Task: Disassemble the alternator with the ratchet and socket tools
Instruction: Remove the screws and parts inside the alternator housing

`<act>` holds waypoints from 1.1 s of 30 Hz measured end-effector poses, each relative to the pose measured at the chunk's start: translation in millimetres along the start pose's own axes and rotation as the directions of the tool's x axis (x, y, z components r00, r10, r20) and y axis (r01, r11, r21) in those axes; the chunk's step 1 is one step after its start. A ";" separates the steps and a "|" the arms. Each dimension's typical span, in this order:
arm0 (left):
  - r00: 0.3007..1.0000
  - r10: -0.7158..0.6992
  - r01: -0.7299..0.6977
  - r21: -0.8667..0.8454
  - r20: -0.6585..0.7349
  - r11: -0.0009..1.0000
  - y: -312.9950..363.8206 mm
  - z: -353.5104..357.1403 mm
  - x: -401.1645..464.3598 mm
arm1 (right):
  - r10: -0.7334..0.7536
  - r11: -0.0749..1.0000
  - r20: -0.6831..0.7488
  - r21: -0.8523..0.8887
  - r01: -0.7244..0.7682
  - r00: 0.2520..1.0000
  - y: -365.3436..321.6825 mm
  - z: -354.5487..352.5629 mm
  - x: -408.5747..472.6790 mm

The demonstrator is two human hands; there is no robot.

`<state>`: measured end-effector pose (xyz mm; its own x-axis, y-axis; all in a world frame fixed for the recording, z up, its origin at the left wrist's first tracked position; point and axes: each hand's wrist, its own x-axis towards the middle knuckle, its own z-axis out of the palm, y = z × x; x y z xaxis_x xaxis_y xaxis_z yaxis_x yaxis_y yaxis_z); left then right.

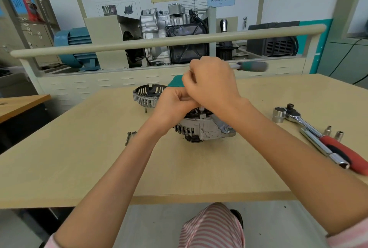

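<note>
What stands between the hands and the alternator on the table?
Nothing visible stands in the way. Both hands, left and right, are already over the top of the alternator. The right hand grips a ratchet with a green and grey handle whose shaft points down into it.

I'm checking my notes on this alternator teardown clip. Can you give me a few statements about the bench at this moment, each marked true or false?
1. Both hands are at the top of the alternator. True: the left hand and right hand meet there.
2. The red-handled ratchet is in the right hand. False: it lies on the table, to the person's right.
3. A slotted metal cover sits on the table behind the alternator. True.
4. The large socket lies left of the alternator. False: it stands by the ratchet head on the right.
5. Loose bolts lie left of the alternator. True.
</note>
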<state>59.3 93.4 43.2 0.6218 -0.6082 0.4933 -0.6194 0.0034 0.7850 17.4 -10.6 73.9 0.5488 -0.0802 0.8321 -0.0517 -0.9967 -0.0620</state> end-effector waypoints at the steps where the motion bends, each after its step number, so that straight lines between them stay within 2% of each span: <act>1: 1.000 -0.006 0.006 0.013 -0.004 1.000 -0.1 1.1 -0.3 | 0.014 0.991 -0.012 -0.136 -0.015 1.000 -3.1 1.2 -1.2; 3: 1.000 -0.017 0.017 0.027 -0.001 0.999 -2.3 2.6 -0.6 | 0.059 0.968 0.000 -0.245 -0.057 0.998 -9.4 1.0 -1.1; 5: 1.000 -0.014 0.014 0.015 0.008 1.000 -0.8 1.6 -1.4 | 0.073 0.976 -0.006 -0.207 -0.072 0.997 -9.6 0.6 0.7; 7: 0.998 -0.024 0.024 0.006 0.049 1.000 1.0 -1.1 -1.5 | 0.048 0.994 -0.006 -0.097 -0.048 0.999 -5.6 -0.1 2.8; 9: 0.996 -0.050 0.050 -0.004 0.072 0.999 1.8 -3.3 -0.7 | 0.015 0.994 0.016 0.110 -0.017 1.000 -3.1 -2.7 3.9; 11: 0.996 -0.044 0.046 -0.022 0.076 0.999 1.2 -3.7 0.1 | -0.021 0.949 0.025 0.315 0.012 0.999 -1.9 -5.5 3.6; 13: 0.997 -0.022 0.025 -0.048 0.070 0.999 2.7 -2.9 -1.3 | -0.042 0.917 0.023 0.397 0.030 0.999 -1.9 -7.4 3.8; 15: 0.999 -0.004 0.007 -0.064 0.043 0.998 3.3 -1.0 -3.0 | -0.056 0.949 0.021 0.311 0.047 0.998 -3.4 -6.6 3.7; 17: 1.000 -0.018 0.018 -0.049 0.004 0.999 1.3 1.7 -2.4 | -0.031 0.999 0.020 0.016 0.030 0.999 -6.3 -4.1 2.1; 19: 0.999 -0.023 0.023 -0.022 -0.023 0.999 -0.2 3.9 -1.1 | 0.011 0.979 0.013 -0.202 -0.009 1.000 -9.1 -1.3 1.1; 21: 0.999 -0.029 0.029 -0.007 -0.025 1.000 -0.9 4.3 -1.1 | 0.024 0.969 0.018 -0.246 -0.019 1.000 -10.8 -0.5 1.6; 23: 0.999 -0.033 0.033 -0.006 -0.013 0.999 -1.3 2.5 -1.8 | 0.007 0.986 0.011 -0.169 -0.005 1.000 -8.0 0.0 2.5; 25: 0.999 -0.020 0.020 -0.005 0.030 1.000 0.5 0.0 -2.4 | 0.009 0.999 0.015 0.033 -0.009 1.000 -3.4 -1.2 4.2; 27: 0.997 -0.026 0.027 -0.013 0.077 1.000 0.9 -1.9 -1.0 | 0.005 0.949 0.028 0.315 -0.014 1.000 1.1 -2.4 6.1; 29: 0.995 -0.042 0.045 -0.033 0.091 0.998 0.0 -3.3 -0.1 | -0.021 0.864 0.057 0.503 -0.011 0.998 4.5 -3.8 7.9; 31: 0.998 -0.030 0.032 -0.042 0.054 0.999 -0.8 -2.3 -0.4 | -0.037 0.841 0.075 0.541 -0.009 0.997 4.7 -6.2 8.6; 33: 1.000 -0.013 0.012 -0.035 -0.008 0.999 -0.5 1.3 -2.6 | -0.075 0.917 0.066 0.397 0.043 0.995 4.2 -5.6 6.9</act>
<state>57.4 94.0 41.1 0.6333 -0.6022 0.4861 -0.5945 0.0237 0.8038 16.4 -15.3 82.5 0.6049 -0.0054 0.7963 0.3071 -0.9210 -0.2395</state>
